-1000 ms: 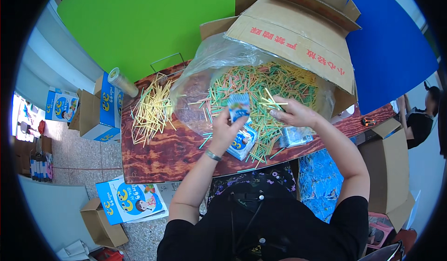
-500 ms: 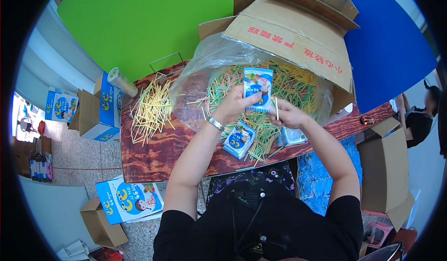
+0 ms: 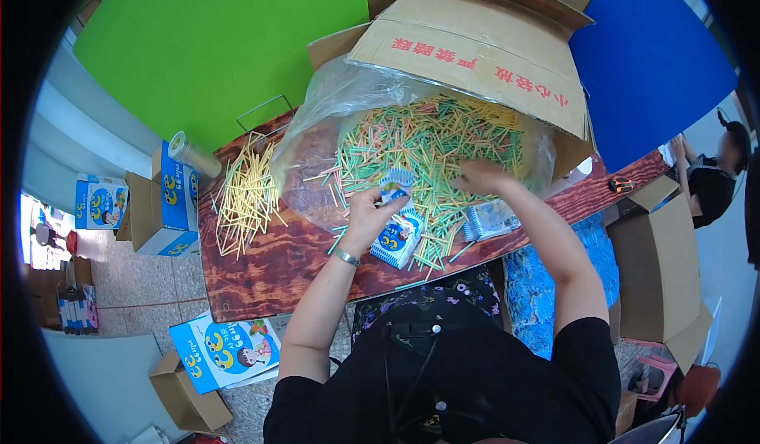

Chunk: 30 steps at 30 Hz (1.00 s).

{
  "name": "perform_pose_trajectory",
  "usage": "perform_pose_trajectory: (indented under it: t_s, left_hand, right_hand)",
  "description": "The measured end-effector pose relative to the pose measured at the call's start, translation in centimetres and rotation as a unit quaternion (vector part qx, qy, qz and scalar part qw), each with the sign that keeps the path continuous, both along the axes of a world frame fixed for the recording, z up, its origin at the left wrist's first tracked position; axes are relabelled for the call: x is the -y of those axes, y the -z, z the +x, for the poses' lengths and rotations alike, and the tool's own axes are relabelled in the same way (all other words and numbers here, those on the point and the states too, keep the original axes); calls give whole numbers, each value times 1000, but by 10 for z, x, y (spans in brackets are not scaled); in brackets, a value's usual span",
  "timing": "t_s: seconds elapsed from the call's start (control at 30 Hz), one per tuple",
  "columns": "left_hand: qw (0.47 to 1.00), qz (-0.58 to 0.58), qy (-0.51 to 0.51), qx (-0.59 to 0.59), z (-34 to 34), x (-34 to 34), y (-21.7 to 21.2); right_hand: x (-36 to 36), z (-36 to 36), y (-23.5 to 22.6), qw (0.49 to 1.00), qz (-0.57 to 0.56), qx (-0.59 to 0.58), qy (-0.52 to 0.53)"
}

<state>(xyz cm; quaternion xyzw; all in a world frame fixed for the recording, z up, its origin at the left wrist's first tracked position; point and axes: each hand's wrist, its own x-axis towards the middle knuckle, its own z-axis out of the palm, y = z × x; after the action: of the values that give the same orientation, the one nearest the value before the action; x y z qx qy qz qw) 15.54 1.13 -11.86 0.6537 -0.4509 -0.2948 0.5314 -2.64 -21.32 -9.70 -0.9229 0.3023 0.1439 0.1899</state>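
My left hand grips a small blue-and-white packet, its thumb lying across the front. Just below that packet, a stack of similar packets rests near the table's front edge. My right hand is over a big heap of thin green, yellow and pink straw-like sticks. Its fingers point left into the heap, slightly apart, and no stick shows between them. Under my right forearm lie more packets, partly in clear wrapping.
The heap spills from a clear plastic bag in a tipped cardboard carton. Yellow sticks and a clear tub are at the table's left. Open boxes flank the table. A person is at far right.
My left hand has lowered the packet toward the stack. My right hand, which held a pale stick beside the packet, has left it and reached into the heap.
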Motion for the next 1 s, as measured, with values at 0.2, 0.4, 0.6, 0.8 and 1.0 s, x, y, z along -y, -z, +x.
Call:
perform_pose_trajectory:
  t_s: [0.2, 0.4, 0.6, 0.8, 1.0]
  left_hand:
    - [997, 10, -42, -66, -5, -13, 35]
    - [993, -61, -60, -85, -23, -18, 9]
    - [993, -58, -64, -83, -26, -20, 11]
    - [995, -43, -92, 12, -20, -21, 37]
    - [959, -15, -3, -284, -41, 3, -1]
  right_hand:
    - [4, 2, 6, 996, -32, 78, 1]
    - [14, -4, -4, 964, 95, 228, 97]
    - [18, -9, 8, 805, 351, 383, 287]
    - [-13, 3, -11, 661, 539, 419, 311]
    - [-59, 21, -14, 689, 518, 446, 243]
